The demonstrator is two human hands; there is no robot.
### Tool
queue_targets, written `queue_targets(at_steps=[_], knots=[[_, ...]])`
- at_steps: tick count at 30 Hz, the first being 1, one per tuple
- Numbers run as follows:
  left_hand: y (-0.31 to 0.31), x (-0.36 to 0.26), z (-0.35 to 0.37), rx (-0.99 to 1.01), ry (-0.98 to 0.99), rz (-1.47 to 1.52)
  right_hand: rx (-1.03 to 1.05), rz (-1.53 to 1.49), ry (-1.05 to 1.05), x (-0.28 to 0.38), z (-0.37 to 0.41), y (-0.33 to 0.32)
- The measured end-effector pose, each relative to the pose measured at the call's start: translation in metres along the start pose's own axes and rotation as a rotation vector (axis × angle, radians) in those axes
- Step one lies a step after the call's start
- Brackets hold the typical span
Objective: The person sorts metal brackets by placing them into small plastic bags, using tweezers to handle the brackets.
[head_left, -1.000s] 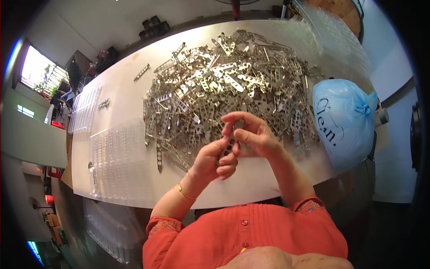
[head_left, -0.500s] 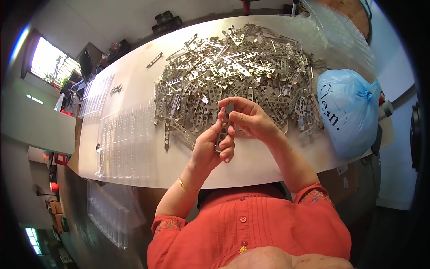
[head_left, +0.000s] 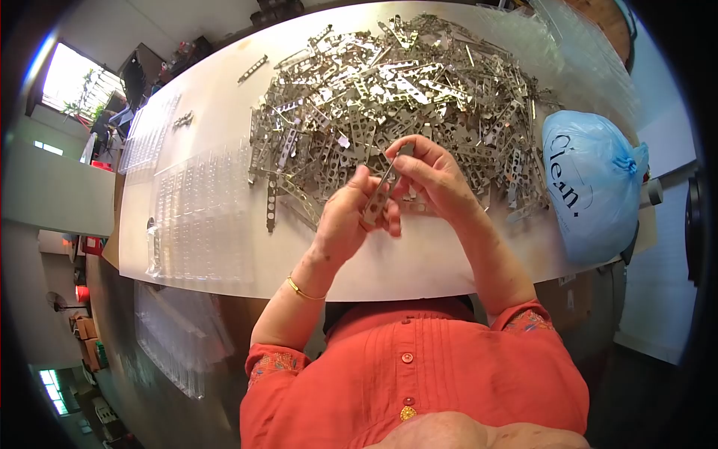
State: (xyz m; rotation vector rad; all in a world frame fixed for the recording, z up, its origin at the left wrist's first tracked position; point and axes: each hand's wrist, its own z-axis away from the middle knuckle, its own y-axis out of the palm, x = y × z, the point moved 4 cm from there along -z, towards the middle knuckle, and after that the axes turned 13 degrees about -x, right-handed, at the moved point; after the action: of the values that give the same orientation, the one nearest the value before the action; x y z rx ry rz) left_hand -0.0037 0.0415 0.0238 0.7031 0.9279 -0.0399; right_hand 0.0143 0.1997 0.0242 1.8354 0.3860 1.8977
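Note:
Between both hands is a narrow metal bracket (head_left: 379, 199) with a row of round holes, tilted with its upper end to the right. My left hand (head_left: 345, 212) is closed around its lower part, the fingers behind it. My right hand (head_left: 437, 178) pinches the upper end between thumb and forefinger. Just beyond the hands spreads a large heap of similar perforated metal brackets (head_left: 404, 90) on the white table (head_left: 359, 280). One loose bracket (head_left: 271, 203) lies at the heap's near left edge.
A clear ridged plastic tray (head_left: 200, 224) lies left, with a bracket (head_left: 153, 247) at its left side. Another clear tray (head_left: 152, 138) and a few small metal pieces (head_left: 183, 120) are behind it. A blue bag (head_left: 598, 224) marked "Clean." stands right. Plastic sheeting (head_left: 576, 71) covers the far right corner.
The bracket has tilted from nearly upright toward the right. My right hand has shifted right and up; my left thumb has lifted off the bracket. The view has shifted slightly.

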Motion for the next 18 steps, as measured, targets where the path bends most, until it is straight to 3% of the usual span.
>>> queue_targets(at_steps=[1, 3, 4, 9, 11, 18], knots=[[-0.005, 0.005, -0.001, -0.004, -0.009, 0.007, -0.082, 0.01, -0.026, -0.001, -0.002, -0.004], [-0.013, -0.003, 0.0, -0.145, 0.247, -0.109, -0.14, -0.036, -0.013, -0.003, -0.005, -0.007], [-0.015, -0.004, 0.003, -0.102, 0.278, -0.126, -0.179, 0.004, -0.031, -0.002, -0.006, -0.009], [-0.016, 0.002, 0.014, -0.054, 0.184, -0.152, -0.263, 0.029, -0.044, -0.007, -0.007, -0.009], [-0.015, 0.002, 0.016, -0.104, 0.366, -0.301, -0.28, 0.032, -0.031, -0.009, -0.008, -0.01], [-0.027, 0.008, 0.013, -0.081, 0.402, -0.292, -0.304, 0.031, 0.051, -0.012, -0.006, -0.005]])
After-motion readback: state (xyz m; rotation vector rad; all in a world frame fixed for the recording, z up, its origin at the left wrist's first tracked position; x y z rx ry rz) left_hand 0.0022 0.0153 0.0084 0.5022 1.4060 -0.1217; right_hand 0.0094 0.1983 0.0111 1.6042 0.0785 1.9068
